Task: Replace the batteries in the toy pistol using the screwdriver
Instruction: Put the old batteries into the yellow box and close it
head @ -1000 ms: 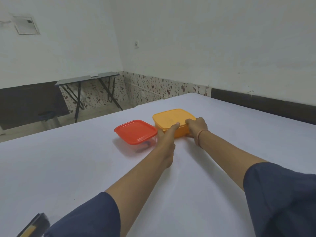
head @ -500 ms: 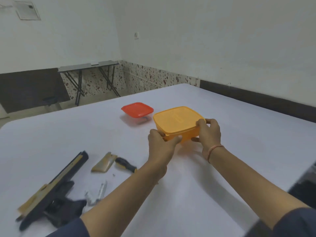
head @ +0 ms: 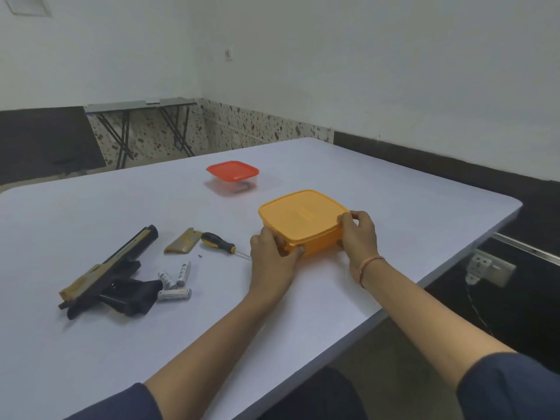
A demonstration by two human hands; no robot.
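Gripping the lidded orange box (head: 303, 221) (apparently resting on the table (head: 409, 213)): left hand (head: 271, 256), right hand (head: 359, 237).

The opaque orange box (head: 303, 221) hides its contents. The left hand (head: 272, 256) covers the screwdriver (head: 217, 241) tip. Print on the 3 batteries (head: 175, 280) is illegible.

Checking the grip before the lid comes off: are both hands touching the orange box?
Touching. The head view shows the left hand and right hand pressed against the orange box.
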